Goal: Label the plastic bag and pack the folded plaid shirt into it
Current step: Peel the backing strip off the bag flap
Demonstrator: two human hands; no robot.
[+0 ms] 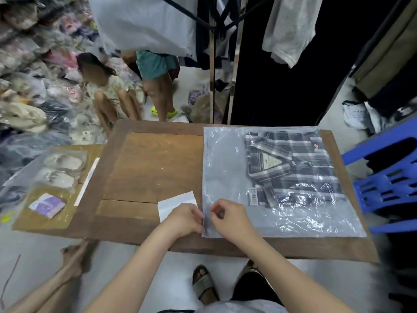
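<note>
A cluttered stockroom, heaps of bagged goods around a low wooden table (pixel 153 168). I see my left hand (pixel 184 219) and right hand (pixel 228 219) meeting at the near left edge of the plastic bag (pixel 225 177), fingertips pinched on that edge. The plaid shirt (pixel 293 168) lies folded inside the bag, beyond my right hand. A barcode label (pixel 253 196) sits on the bag just beyond my right hand's knuckles. A white paper slip (pixel 176 203) lies partly beneath my left hand.
</note>
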